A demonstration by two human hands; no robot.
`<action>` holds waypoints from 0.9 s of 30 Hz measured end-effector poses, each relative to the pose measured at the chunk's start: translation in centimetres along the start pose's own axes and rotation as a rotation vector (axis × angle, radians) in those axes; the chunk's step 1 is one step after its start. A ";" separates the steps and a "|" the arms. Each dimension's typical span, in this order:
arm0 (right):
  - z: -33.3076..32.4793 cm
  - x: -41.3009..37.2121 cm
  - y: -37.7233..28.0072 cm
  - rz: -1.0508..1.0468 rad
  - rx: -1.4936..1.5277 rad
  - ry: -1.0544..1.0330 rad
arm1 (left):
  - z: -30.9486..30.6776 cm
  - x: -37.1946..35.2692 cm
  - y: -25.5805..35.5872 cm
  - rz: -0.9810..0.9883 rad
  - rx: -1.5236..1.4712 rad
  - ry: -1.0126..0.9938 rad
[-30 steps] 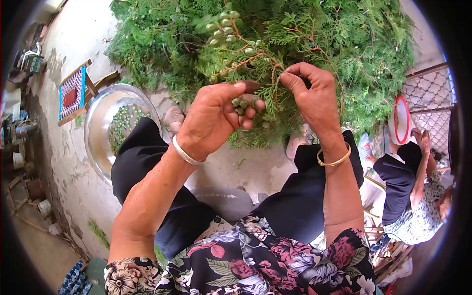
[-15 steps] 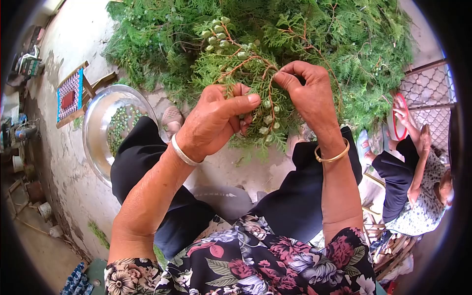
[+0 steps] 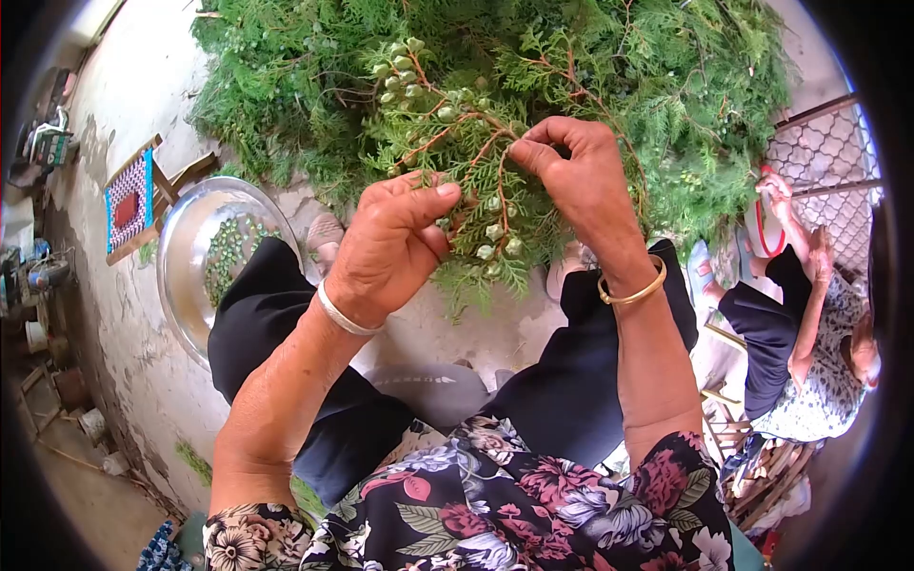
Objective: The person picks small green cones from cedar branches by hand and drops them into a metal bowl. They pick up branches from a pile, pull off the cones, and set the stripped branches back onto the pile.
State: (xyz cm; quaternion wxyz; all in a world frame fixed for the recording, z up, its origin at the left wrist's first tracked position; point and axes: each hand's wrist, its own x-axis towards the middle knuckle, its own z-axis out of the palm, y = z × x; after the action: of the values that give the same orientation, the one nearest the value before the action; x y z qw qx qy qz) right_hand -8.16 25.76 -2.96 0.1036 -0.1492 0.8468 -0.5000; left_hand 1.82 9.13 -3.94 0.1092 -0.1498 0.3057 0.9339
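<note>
A cypress branch (image 3: pixel 487 119) with reddish stems, green scale leaves and several pale green cones (image 3: pixel 405 71) is held up before me. My right hand (image 3: pixel 576 171) pinches its stem between thumb and fingers. To the left of the hanging cones (image 3: pixel 495 233), my left hand (image 3: pixel 386 243) is closed, its thumb pressed toward curled fingers by the leaves. Whatever lies inside that hand is hidden. A metal basin (image 3: pixel 181 243) stands beside my left knee, with many small green cones (image 3: pixel 238 252) in it.
A big heap of cypress branches (image 3: pixel 286 86) covers the ground ahead. A small woven stool (image 3: pixel 131 198) is at the left. On the right, another person (image 3: pixel 809 324) sits holding a red-rimmed round object (image 3: pixel 759 228), near a metal lattice (image 3: pixel 828 152).
My left hand has shifted slightly left, and its thumb has drawn back from the hanging cones. The right hand still grips the branch, moved a little left in view.
</note>
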 end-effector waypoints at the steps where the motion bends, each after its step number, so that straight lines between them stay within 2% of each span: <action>1: 0.1 0.0 0.2 0.003 0.012 0.002 | 0.0 0.1 0.0 0.003 0.023 0.054; 4: 0.5 0.1 0.8 -0.020 0.015 0.007 | -1.0 -0.1 0.2 -0.046 0.098 0.085; 6: 0.3 0.3 0.9 -0.044 0.005 0.008 | -1.6 -0.7 0.6 -0.097 0.041 0.106; 8: -0.7 0.9 0.6 0.041 -0.028 0.122 | -1.6 -0.7 0.9 -0.151 -0.015 0.124; 10: -0.9 0.9 0.6 0.007 -0.030 0.155 | -1.0 -0.8 1.5 -0.025 -0.012 0.242; 12: -0.9 0.7 0.5 -0.019 -0.044 0.186 | -0.7 -0.6 2.2 0.052 0.005 0.212; 14: -1.0 0.7 0.3 -0.006 -0.049 0.168 | -0.6 -0.8 3.0 0.075 0.057 0.074; 16: -0.7 0.7 0.1 0.006 -0.054 0.152 | 0.3 -0.8 2.6 0.093 0.092 0.086; 19: 0.0 0.4 0.0 0.018 -0.017 0.075 | 1.2 -0.6 2.0 0.020 0.683 0.149; 20: 0.1 0.3 -0.1 0.035 -0.014 0.047 | 0.9 -0.2 1.4 0.023 0.684 0.154; 22: 0.3 0.2 -0.3 0.051 -0.011 0.018 | 0.3 0.7 0.0 0.398 1.046 0.243; 27: 0.9 -0.1 -0.5 0.013 0.008 0.005 | 0.3 0.8 -0.1 0.254 1.013 0.197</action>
State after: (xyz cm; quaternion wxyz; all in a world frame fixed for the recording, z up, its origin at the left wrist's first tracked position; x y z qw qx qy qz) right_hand -7.75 24.84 -2.93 0.1052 -0.1420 0.8459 -0.5033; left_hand 1.04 9.46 -4.00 0.0246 -0.1270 0.7431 0.6566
